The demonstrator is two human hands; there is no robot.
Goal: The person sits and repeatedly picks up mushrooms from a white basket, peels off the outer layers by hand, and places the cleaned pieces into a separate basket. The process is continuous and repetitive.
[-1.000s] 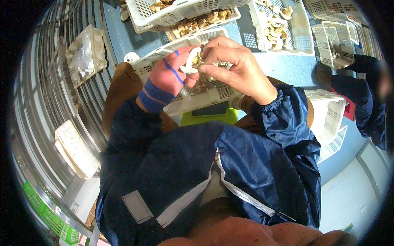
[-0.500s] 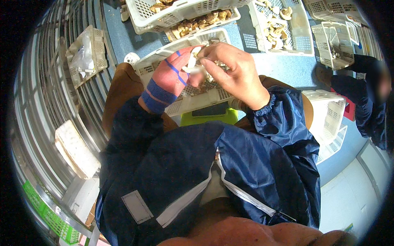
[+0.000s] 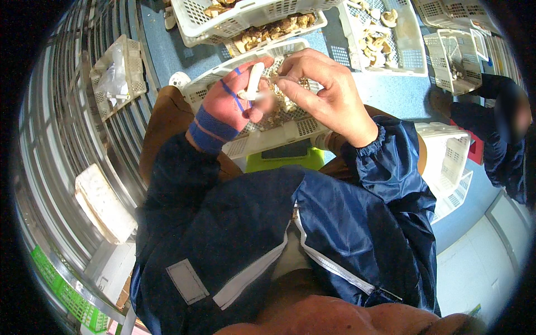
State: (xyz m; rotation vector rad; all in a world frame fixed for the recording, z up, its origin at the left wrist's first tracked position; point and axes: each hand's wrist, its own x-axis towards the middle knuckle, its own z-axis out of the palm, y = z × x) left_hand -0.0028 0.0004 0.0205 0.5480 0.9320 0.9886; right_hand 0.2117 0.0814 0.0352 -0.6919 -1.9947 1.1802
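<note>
My left hand (image 3: 226, 103), in a pink glove with blue bands and a blue cuff, grips a pale mushroom piece (image 3: 255, 78), its long white stem pointing up and away. Just to the right is my bare right hand (image 3: 329, 92), thumb and forefinger drawn together in a pinch. Whatever lies between those fingertips is too small to make out. A gap separates the right fingertips from the mushroom. Beneath both hands a white perforated crate (image 3: 262, 139) stands between my knees, holding pale mushroom scraps (image 3: 286, 103).
Ahead, a white crate (image 3: 195, 30) with brown pieces sits above a tray of brown mushrooms (image 3: 279, 30). Farther right, another crate (image 3: 416, 61) holds pale mushroom pieces (image 3: 374, 42). A metal rack (image 3: 56, 139) lines the left. At far right, a person (image 3: 502, 123) is nearby.
My right hand has drawn back to the right, away from the mushroom. The left hand has shifted slightly left and turned, so the white stem shows more fully.
</note>
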